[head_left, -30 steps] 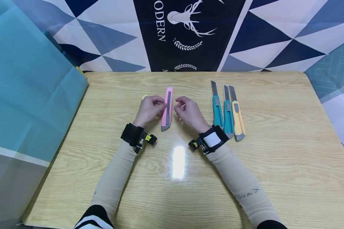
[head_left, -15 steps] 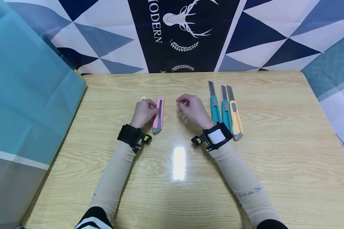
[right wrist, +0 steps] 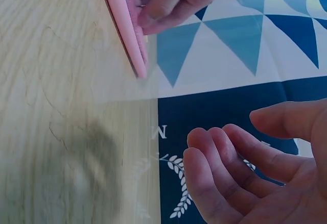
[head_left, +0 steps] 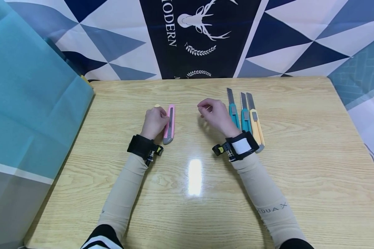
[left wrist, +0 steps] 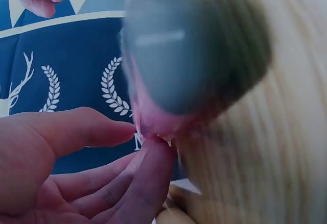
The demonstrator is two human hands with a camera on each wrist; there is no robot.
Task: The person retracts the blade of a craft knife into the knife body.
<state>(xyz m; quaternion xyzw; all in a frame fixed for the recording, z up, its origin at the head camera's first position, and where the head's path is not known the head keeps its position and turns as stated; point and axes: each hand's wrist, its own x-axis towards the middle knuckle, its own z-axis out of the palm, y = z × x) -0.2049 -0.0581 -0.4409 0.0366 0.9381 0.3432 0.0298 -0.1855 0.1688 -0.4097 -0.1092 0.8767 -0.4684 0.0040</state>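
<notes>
A pink box cutter [head_left: 171, 119] with a grey end lies close to the table top, its grey slider track facing up in the head view. My left hand [head_left: 153, 123] pinches its left edge between thumb and fingers. The left wrist view shows the grey end [left wrist: 199, 50] blurred, close to the camera. Behind the left hand, a small yellow tip [head_left: 157, 105] peeks out, mostly hidden. My right hand [head_left: 217, 112] hovers apart from the cutter, fingers loosely bent and holding nothing. In the right wrist view its fingers [right wrist: 204, 168] stand apart from the thumb.
To the right, two teal box cutters [head_left: 233, 112] [head_left: 245, 117] and a yellow one [head_left: 257, 128] lie side by side, blades extended away from me. The right wrist partly covers them. A patterned cloth [head_left: 293, 34] hangs behind the wooden table [head_left: 187, 214].
My left hand has shifted left, bringing the pink box cutter with it. The right hand has drawn away to the right, toward the row of cutters.
</notes>
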